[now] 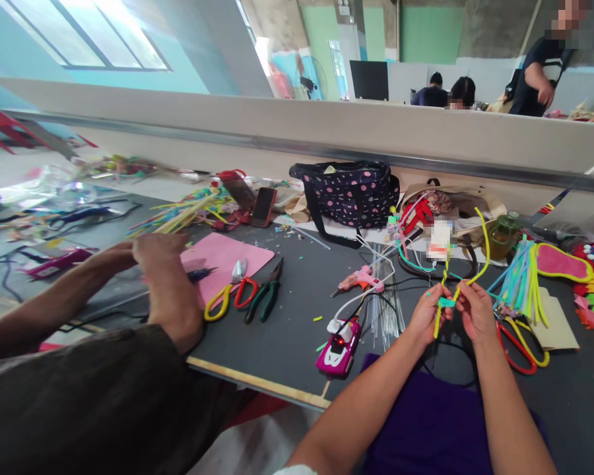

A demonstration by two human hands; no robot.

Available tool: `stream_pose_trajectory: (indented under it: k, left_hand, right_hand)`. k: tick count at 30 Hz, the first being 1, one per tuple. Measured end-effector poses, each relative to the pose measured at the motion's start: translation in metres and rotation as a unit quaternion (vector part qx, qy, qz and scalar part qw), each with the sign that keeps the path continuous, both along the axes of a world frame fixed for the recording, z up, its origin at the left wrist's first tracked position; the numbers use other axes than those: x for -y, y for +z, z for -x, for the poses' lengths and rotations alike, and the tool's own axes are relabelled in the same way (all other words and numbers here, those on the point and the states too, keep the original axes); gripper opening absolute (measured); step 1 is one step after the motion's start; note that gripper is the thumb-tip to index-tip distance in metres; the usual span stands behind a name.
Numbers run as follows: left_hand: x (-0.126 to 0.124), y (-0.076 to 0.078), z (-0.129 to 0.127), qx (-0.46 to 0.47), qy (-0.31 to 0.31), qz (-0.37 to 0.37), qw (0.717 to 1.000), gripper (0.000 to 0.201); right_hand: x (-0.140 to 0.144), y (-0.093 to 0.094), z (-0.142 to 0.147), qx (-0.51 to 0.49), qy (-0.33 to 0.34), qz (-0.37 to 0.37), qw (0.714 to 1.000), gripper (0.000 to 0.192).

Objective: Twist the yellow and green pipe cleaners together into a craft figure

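The dark tabletop (297, 330) fills mid-frame; at lower left a co-worker's hands (163, 277) work beside a pink mat (228, 260). Right of centre, the left hand (426, 316) and right hand (475, 313) each have a grip pinched shut on a yellow pipe cleaner (458, 287), where a teal pipe cleaner (446, 302) wraps it. The winding looks underway; the next turn would call for steady pinching.

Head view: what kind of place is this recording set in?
Probably a shared craft workshop. The table holds a glue gun, scissors and pipe cleaners; both hands twist a yellow one.
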State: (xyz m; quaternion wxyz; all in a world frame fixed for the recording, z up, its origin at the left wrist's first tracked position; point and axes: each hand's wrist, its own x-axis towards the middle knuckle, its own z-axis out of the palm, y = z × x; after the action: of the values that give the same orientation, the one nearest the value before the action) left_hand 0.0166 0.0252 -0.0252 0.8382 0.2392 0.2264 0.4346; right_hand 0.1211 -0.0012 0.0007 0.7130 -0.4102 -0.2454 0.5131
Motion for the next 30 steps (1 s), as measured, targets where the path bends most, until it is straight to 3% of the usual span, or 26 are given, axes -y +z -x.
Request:
stream_pose_trajectory:
  k: [13,22,30]
  left_hand:
    - [0.002,0.004,0.001,-0.073,0.055,-0.032,0.995,0.04]
    - [0.002,0.007,0.002,-0.073,-0.003,-0.021,0.997,0.036]
    - [0.004,0.011,0.002,-0.113,0.024,-0.068,0.991,0.035]
  right_hand:
    - [-0.001,-0.002,0.003,0.006,-0.009,0.005,1.0,0.023]
    - [-0.003,0.0,-0.007,-0.009,-0.065,0.021,0.998,0.026]
    - [-0.003,-0.001,-0.014,0.001,-0.091,0.034,0.995,0.028]
